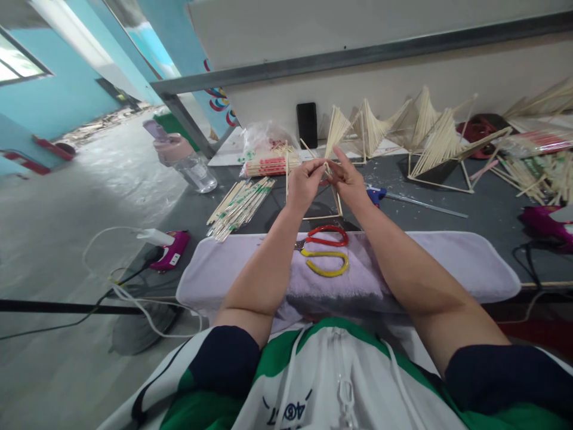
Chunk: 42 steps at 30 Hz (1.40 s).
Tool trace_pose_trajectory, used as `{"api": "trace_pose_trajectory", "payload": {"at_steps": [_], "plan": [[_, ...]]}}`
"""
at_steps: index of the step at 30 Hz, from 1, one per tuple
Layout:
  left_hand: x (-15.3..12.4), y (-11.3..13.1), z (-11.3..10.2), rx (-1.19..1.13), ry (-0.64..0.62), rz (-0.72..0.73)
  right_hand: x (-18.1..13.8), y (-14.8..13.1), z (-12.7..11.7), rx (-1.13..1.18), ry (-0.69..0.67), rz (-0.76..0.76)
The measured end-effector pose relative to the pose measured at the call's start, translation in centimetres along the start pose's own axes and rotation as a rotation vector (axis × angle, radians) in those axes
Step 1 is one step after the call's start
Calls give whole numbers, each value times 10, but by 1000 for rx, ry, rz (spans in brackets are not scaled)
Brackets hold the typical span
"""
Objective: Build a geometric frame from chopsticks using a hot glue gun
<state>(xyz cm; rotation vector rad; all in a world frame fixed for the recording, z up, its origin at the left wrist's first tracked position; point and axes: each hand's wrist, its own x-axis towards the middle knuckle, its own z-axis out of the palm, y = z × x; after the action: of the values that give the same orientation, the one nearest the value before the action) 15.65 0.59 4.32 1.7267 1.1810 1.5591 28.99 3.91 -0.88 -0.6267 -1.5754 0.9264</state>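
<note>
My left hand [302, 188] is closed, its thumb and fingers pinching the top joint of a small frame of thin wooden sticks [339, 203]. From the other side my right hand [351, 186] also grips that joint, with one finger raised away from it. The frame stands on the dark table, and my hands hide part of it. Close by on the right lies a blue glue gun [376, 194] with a long clear glue stick [425, 205]. Scissors [329, 254] with one red and one yellow handle rest on a lilac towel [224, 263] between my forearms.
Wrapped chopsticks [242, 206], a plastic pack of sticks [268, 166] and a water bottle [188, 158] are on the left. Finished-looking stick models [441, 140] line the back beside a black phone [307, 124]. A magenta power strip [172, 251] with cables sits at the left edge.
</note>
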Motion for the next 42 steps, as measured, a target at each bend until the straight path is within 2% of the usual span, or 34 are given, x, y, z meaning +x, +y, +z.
{"api": "trace_pose_trajectory", "payload": {"at_steps": [5,21,42], "plan": [[0,0,0,3,3,2,1,6,-1,20,-13,-18],[0,-6,1,-50,-25,-16,-1,-15,2,-49,32,62],[2,-14,1,-128,-85,-25,0,-4,1,-20,20,35]]}}
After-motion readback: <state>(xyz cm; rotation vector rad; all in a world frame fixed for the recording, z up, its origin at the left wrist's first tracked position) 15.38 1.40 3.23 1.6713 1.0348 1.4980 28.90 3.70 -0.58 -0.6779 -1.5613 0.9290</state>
